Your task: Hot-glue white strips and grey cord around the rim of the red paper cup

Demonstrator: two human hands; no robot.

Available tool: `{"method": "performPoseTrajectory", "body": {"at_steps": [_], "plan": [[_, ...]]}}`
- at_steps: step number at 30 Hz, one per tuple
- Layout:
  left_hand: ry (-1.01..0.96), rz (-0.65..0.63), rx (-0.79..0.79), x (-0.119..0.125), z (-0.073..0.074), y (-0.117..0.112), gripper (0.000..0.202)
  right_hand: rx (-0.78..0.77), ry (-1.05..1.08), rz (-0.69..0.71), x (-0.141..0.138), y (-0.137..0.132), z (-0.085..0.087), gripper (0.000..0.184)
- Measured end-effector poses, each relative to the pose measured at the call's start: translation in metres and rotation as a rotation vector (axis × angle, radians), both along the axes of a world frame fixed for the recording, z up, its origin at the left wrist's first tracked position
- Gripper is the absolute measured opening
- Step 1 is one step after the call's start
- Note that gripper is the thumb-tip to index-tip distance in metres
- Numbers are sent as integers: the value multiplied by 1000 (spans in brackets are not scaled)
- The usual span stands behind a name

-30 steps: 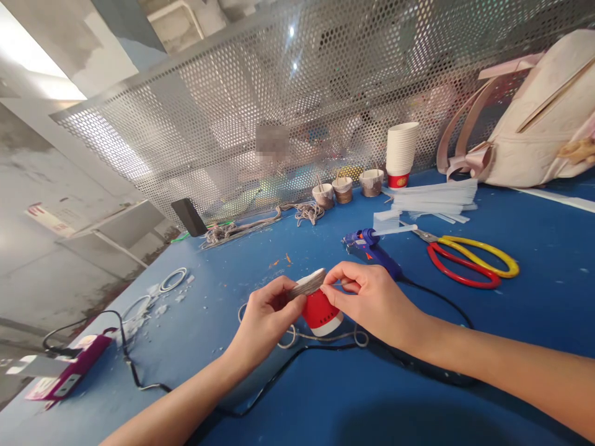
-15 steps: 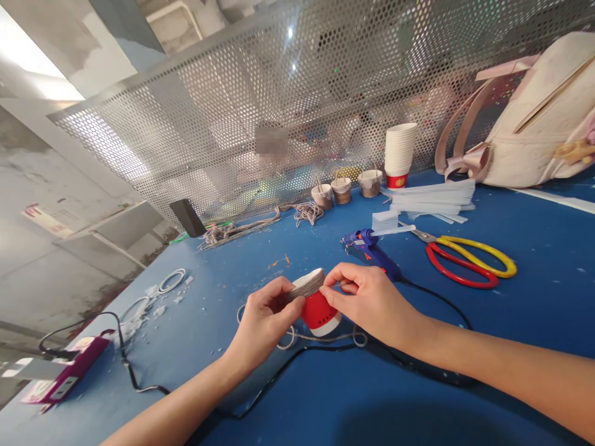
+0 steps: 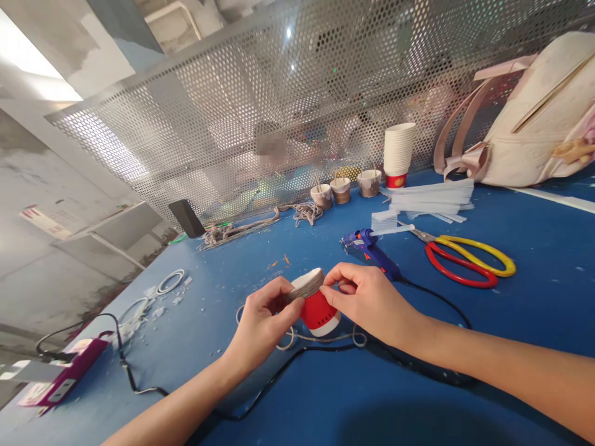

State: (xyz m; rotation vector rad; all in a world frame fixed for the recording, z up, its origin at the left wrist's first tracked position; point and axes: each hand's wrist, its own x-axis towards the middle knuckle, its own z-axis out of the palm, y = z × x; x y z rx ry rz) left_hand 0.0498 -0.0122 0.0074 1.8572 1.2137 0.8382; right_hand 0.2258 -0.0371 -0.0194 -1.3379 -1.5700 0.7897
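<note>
Between my hands is a red and white paper cup [image 3: 320, 313], tilted, with grey-brown cord [image 3: 308, 285] wound in bands around its upper end. My left hand [image 3: 264, 313] is closed on the cup's left side, thumb and fingers pressing the wound cord. On the other side my right hand [image 3: 365, 300] pinches the cord close to the cup wall; the fingertips partly hide it. A loose length of cord [image 3: 325, 339] curls on the table below the cup. Just beyond my right hand lies a blue glue gun [image 3: 372, 251] with a glue stick in its back.
Red-and-yellow-handled scissors [image 3: 465, 260] and white glue sticks [image 3: 430, 198] lie right. Behind stand several cord-wrapped cups [image 3: 341, 191], a cup stack [image 3: 398, 155], a backpack [image 3: 525, 124] and a mesh panel [image 3: 209, 124]. A power strip [image 3: 69, 371] sits left; a black cable [image 3: 279, 371] crosses the front.
Almost nothing differs. The view has shifted very slightly, and both hands keep their hold on the cup and cord.
</note>
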Motion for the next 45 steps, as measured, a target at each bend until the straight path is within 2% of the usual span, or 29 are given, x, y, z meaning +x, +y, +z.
{"method": "performPoseTrajectory", "body": {"at_steps": [12, 22, 32, 37, 40, 45], "plan": [[-6, -14, 36, 0, 0, 0, 20, 5, 15, -8, -1, -1, -2, 12], [-7, -38, 78, -6, -6, 4, 20, -18, 44, 1, -1, 0, 0, 11], [-23, -70, 92, -5, -3, 4, 21, -38, 78, 5, 1, 2, 3, 11], [-15, -95, 87, -8, -5, 8, 20, -20, 84, 109, 6, 6, 4, 29], [10, -94, 90, -7, -4, 9, 21, -41, 64, 162, 7, 9, 2, 21], [114, -99, 60, -5, -2, 9, 13, 46, -29, 121, 7, 10, -3, 14]]}}
